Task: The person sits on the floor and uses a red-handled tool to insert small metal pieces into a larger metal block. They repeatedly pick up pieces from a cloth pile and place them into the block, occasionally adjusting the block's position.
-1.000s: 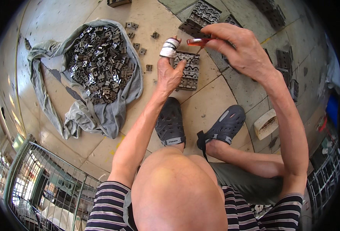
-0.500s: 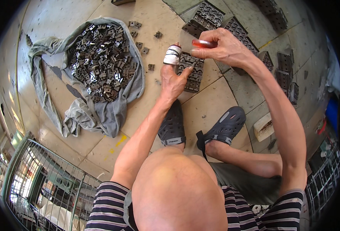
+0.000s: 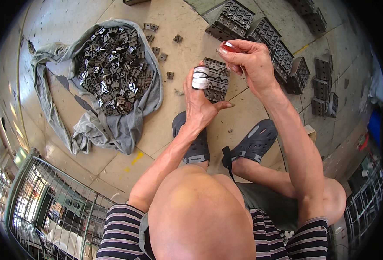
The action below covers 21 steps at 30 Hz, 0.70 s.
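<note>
My left hand [image 3: 198, 106], one finger wrapped in white tape, grips a dark metal block [image 3: 219, 81] on the floor. Its fingers lie along the block's left side, and the thumb reaches round the near edge. The block's top has wavy rows like small stacked metal pieces. Above and to the right, my right hand [image 3: 259, 69] is closed in a pinch on a small red tool [image 3: 230, 47] with a shiny silver part. Most of that tool is hidden in the fingers, so its kind cannot be made out. It is apart from the block.
On the left, a grey cloth [image 3: 156, 93] holds a heap of small metal brackets [image 3: 113, 69]. Several loose brackets [image 3: 162, 56] lie beside it. More metal blocks [image 3: 234, 19] stand in rows at the far right. My shoes [image 3: 255, 138] are close behind the gripped block; a wire cage [image 3: 57, 190] stands lower left.
My right hand has drawn back, away from the block's top, with its wrist turned more upright. My left hand has shifted down and right, its thumb moving off the top to the near edge.
</note>
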Motion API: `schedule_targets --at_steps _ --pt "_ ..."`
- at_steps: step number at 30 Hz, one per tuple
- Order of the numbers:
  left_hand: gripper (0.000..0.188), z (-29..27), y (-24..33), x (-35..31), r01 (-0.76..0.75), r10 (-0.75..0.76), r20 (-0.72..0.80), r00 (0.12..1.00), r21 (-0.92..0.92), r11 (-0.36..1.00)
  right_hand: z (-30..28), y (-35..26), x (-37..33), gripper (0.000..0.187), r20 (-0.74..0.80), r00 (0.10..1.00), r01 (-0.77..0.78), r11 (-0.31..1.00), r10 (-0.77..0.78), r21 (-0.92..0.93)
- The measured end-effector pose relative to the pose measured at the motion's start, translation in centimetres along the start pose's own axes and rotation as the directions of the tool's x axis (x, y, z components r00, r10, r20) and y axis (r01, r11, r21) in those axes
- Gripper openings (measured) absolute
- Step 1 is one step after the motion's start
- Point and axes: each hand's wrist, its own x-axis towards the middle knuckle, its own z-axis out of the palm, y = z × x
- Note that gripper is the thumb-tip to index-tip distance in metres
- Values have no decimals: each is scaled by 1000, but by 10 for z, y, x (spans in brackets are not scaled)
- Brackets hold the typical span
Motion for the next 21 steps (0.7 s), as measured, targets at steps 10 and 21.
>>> schedule_targets --at_steps 10,21 --pt "135 8 -5 -7 -6 1 -64 998 -65 998 26 8 -6 19 -307 951 94 936 16 340" --pt "88 -29 -15 25 32 -35 -132 991 -21 999 -28 -17 0 35 131 991 107 755 -28 -647"
